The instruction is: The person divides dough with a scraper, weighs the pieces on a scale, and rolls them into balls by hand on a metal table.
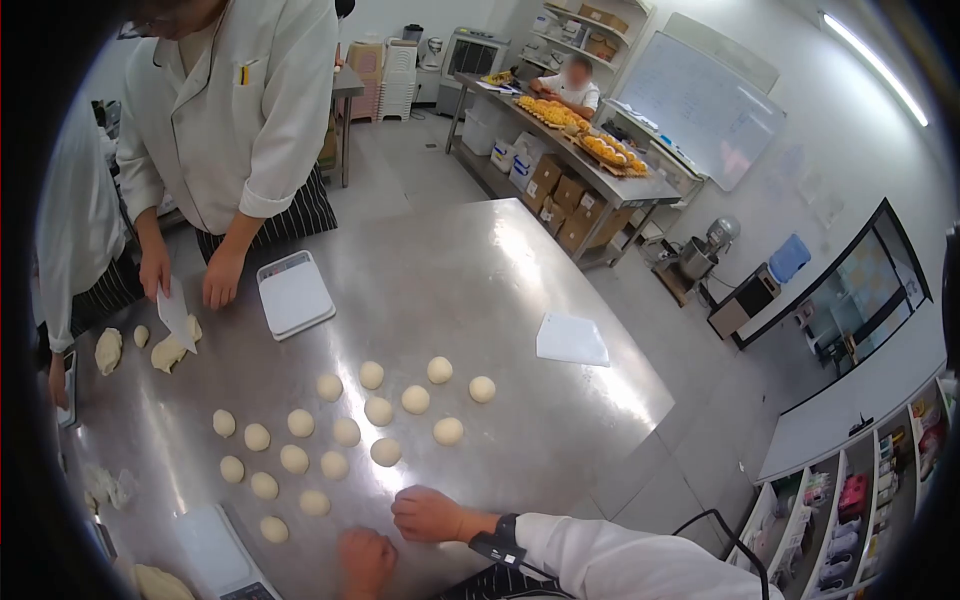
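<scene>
My right hand [428,513] rests low over the steel table with its fingers curled under. Whatever lies beneath its palm, if anything, is hidden. Left of it, near the bottom edge of the view, my left hand [366,562] is also curled and a little blurred; its underside does not show. Several round dough balls lie in loose rows in front of both hands. Closest to my right hand is one dough ball [385,452], and another dough ball [314,502] sits up and left of my left hand. Neither hand touches these balls.
A co-worker's hand holds a white scraper [176,315] at a dough piece [168,354] across the table [520,430]. White scales [296,296] and a second scale [215,550] stand on it. A white sheet [572,339] lies right; more dough [160,583] is bottom left.
</scene>
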### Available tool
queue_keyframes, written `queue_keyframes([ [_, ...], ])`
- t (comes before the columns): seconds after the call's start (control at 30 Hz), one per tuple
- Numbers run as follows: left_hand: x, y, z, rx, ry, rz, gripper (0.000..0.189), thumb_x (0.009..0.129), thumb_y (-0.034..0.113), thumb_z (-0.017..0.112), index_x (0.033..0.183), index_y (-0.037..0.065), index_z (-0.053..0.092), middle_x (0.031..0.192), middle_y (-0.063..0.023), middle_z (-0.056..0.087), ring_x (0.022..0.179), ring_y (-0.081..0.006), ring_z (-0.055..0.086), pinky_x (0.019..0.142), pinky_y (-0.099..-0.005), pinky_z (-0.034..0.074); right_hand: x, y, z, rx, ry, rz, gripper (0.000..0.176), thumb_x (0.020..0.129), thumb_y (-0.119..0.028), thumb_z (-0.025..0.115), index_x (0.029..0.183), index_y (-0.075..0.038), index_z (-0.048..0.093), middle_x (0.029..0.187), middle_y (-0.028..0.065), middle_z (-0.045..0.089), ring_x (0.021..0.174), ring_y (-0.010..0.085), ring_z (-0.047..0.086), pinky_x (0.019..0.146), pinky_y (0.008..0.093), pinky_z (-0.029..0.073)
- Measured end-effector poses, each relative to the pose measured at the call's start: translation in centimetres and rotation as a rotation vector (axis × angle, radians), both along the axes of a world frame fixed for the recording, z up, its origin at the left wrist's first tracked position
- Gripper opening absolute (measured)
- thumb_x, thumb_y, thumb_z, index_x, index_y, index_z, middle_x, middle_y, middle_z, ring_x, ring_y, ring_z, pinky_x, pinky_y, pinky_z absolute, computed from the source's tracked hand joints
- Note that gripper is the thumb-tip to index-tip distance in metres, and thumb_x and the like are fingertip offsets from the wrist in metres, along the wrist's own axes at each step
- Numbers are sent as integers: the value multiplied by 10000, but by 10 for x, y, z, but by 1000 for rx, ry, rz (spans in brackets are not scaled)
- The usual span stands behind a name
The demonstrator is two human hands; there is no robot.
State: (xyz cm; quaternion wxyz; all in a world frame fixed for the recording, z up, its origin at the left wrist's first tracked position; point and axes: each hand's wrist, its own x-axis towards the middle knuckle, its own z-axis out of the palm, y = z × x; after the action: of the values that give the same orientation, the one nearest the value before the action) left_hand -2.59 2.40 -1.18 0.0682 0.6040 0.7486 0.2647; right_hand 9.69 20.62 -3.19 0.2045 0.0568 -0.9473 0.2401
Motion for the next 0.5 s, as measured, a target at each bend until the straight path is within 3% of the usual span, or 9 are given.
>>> queue_keyframes([
  [0.13, -20, -32, -23, -60, 99, 37, 108, 735, 95, 673, 818, 45, 625, 902, -145, 641, 852, -338, 596, 785, -469, 467, 24, 32, 1, 6, 50, -123, 103, 711, -109, 663, 734, -86, 566, 816, 54, 536, 842, 248, 568, 763, 359, 482],
  [0.2, -13, -53, -26, 231, 75, 84, 104, 734, 95, 675, 804, 38, 624, 874, -147, 637, 851, -343, 597, 790, -473, 469, 57, 28, -6, -61, -34, -99, 128, 724, -152, 685, 800, -92, 601, 880, 55, 557, 897, 248, 563, 809, 383, 484],
  [0.23, -6, -56, -30, 238, 83, 87, 104, 734, 95, 675, 804, 38, 624, 874, -147, 637, 851, -343, 597, 790, -473, 469, 67, 18, -8, -58, -26, -89, 137, 728, -144, 690, 822, -85, 610, 906, 55, 570, 907, 253, 566, 809, 386, 484],
  [0.3, 14, -55, -29, 38, -74, 9, 89, 733, 86, 673, 781, 33, 621, 846, -157, 630, 847, -352, 595, 792, -478, 472, 66, -13, -10, -55, 21, -86, 139, 738, -155, 681, 818, -76, 598, 886, 59, 559, 894, 251, 563, 807, 372, 478],
  [0.5, -2, -7, -10, -12, -8, -53, 79, 746, 111, 650, 731, 40, 620, 837, -162, 623, 836, -364, 586, 758, -466, 471, 16, 5, -9, 16, 33, -88, 117, 753, -180, 642, 754, -97, 559, 818, 55, 512, 844, 231, 549, 783, 349, 466],
])
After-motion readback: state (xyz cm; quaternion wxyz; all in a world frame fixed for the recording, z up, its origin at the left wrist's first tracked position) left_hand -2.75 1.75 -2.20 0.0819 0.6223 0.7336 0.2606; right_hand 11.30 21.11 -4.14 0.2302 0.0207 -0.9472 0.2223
